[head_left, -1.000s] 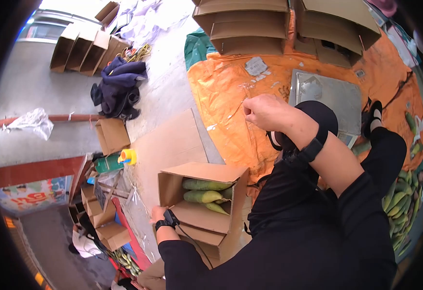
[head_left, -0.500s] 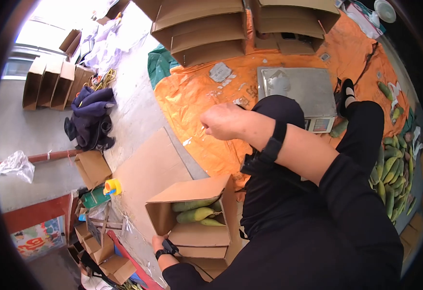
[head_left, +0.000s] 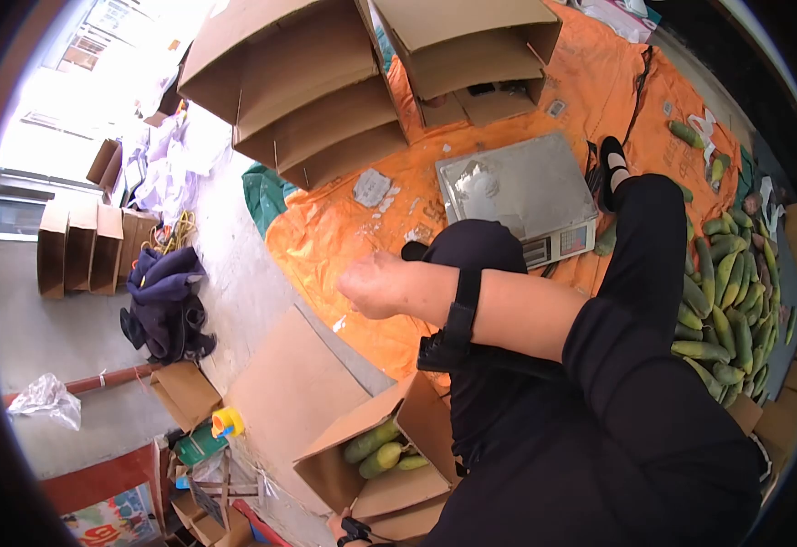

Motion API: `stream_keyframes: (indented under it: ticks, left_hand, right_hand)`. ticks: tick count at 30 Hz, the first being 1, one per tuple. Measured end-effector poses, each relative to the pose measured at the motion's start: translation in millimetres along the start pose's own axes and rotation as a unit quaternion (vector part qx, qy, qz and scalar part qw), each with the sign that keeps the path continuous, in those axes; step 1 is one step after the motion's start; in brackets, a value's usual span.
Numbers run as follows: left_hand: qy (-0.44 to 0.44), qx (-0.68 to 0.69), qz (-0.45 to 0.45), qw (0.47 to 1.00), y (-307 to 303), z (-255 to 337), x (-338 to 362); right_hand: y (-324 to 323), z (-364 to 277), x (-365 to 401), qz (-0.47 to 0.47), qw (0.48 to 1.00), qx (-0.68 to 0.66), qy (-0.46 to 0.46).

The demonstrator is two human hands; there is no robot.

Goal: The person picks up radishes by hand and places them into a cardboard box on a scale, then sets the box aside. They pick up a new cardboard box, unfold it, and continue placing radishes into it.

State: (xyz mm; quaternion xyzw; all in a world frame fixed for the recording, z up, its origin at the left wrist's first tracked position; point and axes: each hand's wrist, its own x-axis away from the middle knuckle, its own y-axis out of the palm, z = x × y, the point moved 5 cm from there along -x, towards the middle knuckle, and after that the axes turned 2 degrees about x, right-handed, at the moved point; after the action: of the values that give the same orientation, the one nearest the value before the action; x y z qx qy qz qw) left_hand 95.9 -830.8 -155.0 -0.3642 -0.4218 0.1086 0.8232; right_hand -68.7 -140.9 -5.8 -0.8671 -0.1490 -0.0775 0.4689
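A cardboard box (head_left: 407, 401) stands open at lower centre with several long green-yellow cucumber-like vegetables (head_left: 380, 459) inside. My left hand (head_left: 336, 523), wearing a black wrist strap, is closed at the box's lower left edge; the picture's bottom edge cuts off part of it. Above the box, over the orange tarp (head_left: 316, 246), my right hand (head_left: 373, 284) is curled in a fist with its back towards me. Its fingers are hidden, and anything inside them cannot be seen. A black strap with a device circles my right forearm.
A platform scale (head_left: 517, 187) sits on the tarp beyond my knee. Large empty cartons (head_left: 307, 82) stand at the top. A heap of the same vegetables (head_left: 731, 301) lies at right. Flat cardboard (head_left: 293, 401), yellow tape (head_left: 227, 422) and dark clothing (head_left: 166, 301) are on the left.
My view has turned, so the scene has shifted. My right hand stays curled over the tarp, its thumb side now less visible. My left hand remains at the box's edge.
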Motion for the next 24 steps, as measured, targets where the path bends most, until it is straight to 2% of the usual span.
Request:
stream_keyframes:
  ticks: [1, 2, 7, 12, 13, 14, 15, 16, 17, 18, 21, 22, 24]
  left_hand:
    - [0.021, 0.092, -0.048, 0.994, 5.3, 1.3, 4.8]
    - [0.038, 0.103, -0.043, 0.993, 3.8, 5.1, 5.8]
    - [0.135, -0.124, 0.102, 0.978, 14.2, 84.5, 7.0]
    - [0.266, -0.203, 0.139, 0.932, 64.9, 185.6, 23.4]
    - [0.285, -0.218, 0.131, 0.924, 77.5, 200.0, 23.5]
    - [0.266, -0.340, 0.102, 0.896, 84.3, 213.6, 18.4]
    - [0.284, -0.345, 0.092, 0.890, 93.3, 233.6, 33.7]
    - [0.308, -0.302, 0.038, 0.902, 105.1, 253.6, 66.1]
    - [0.327, -0.262, -0.017, 0.908, 116.8, 271.5, 83.4]
    - [0.326, -0.393, -0.023, 0.859, 125.5, 274.5, 31.9]
    - [0.390, -0.401, -0.095, 0.823, 180.4, 360.9, 145.8]
    - [0.403, -0.396, -0.117, 0.817, 193.2, 382.3, 159.6]
    - [0.432, -0.392, -0.152, 0.798, 211.0, 432.3, 166.1]
  right_hand:
    - [-1.5, -0.3, 0.9, 0.005, 1.000, 0.004, 0.001]
    - [-2.1, -1.5, 1.7, -0.002, 1.000, -0.001, -0.001]
    - [7.6, -2.5, -2.1, 0.005, 1.000, -0.005, -0.021]
    - [-9.8, 4.7, 13.4, 0.051, 0.997, -0.061, -0.026]
    - [-8.4, 9.6, 14.3, 0.059, 0.996, -0.060, -0.012]
    - [-8.1, 11.2, 14.7, 0.074, 0.994, -0.071, -0.031]
    - [-10.6, 16.2, 17.2, 0.091, 0.991, -0.080, -0.048]
    - [-15.7, 23.7, 23.2, 0.101, 0.991, -0.079, -0.028]
    - [-24.6, 24.3, 32.3, 0.124, 0.981, -0.137, -0.052]
    - [-36.5, 27.0, 42.1, 0.148, 0.967, -0.192, -0.078]
    - [-80.5, 50.9, 79.1, 0.235, 0.944, -0.216, -0.084]
    - [-91.5, 65.7, 89.4, 0.247, 0.942, -0.217, -0.067]
    - [-117.3, 102.7, 116.0, 0.330, 0.913, -0.236, -0.035]
